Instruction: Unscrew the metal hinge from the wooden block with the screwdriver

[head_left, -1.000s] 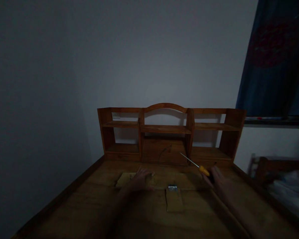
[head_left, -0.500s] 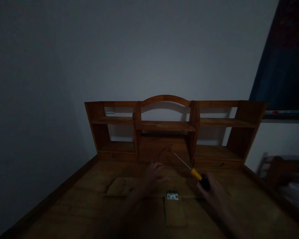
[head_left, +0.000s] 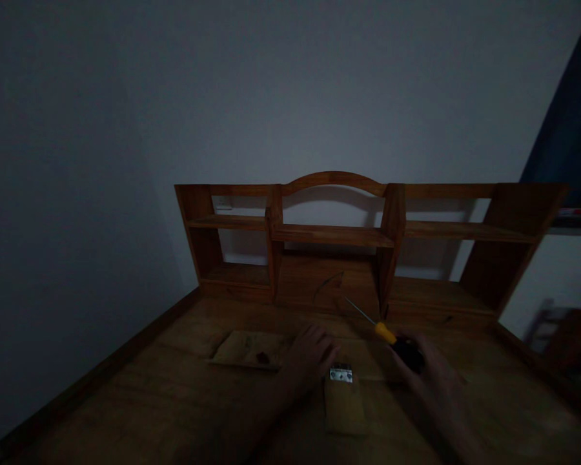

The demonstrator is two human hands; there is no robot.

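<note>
Gripping the screwdriver (head_left: 385,334) by its black-and-yellow handle, the fingers of the right hand (head_left: 436,378) are closed around it. Shank slants up and away from the hand, towards the shelf unit (head_left: 332,235); tip appears to be in the air, apart from the metal hinge (head_left: 341,374).

Left hand (head_left: 311,354): palm down, fingers loosely bent, over the long wood strip (head_left: 239,347). Cannot tell whether they pinch anything – undersides hidden, light poor.

Change noted: the left hand has come across the strip, away from its left end and nearer the hinge. Reading: the hinge is now within easy reach of the left fingers, but the driver is not engaged with it. No screw is visible on the tip at this resolution.

Hinge lies between the hands, just beside the left fingertips, at the far end of the small wood block (head_left: 345,410). Round marks show on its plate; screws or bare holes, cannot tell. Strip runs crosswise behind, with a dark patch near the left hand. All rest on the wooden bench (head_left: 145,391).

Further out: shelf unit at the back of the bench, pale wall (head_left: 319,97) behind, dark blue curtain (head_left: 569,142) at far right.
</note>
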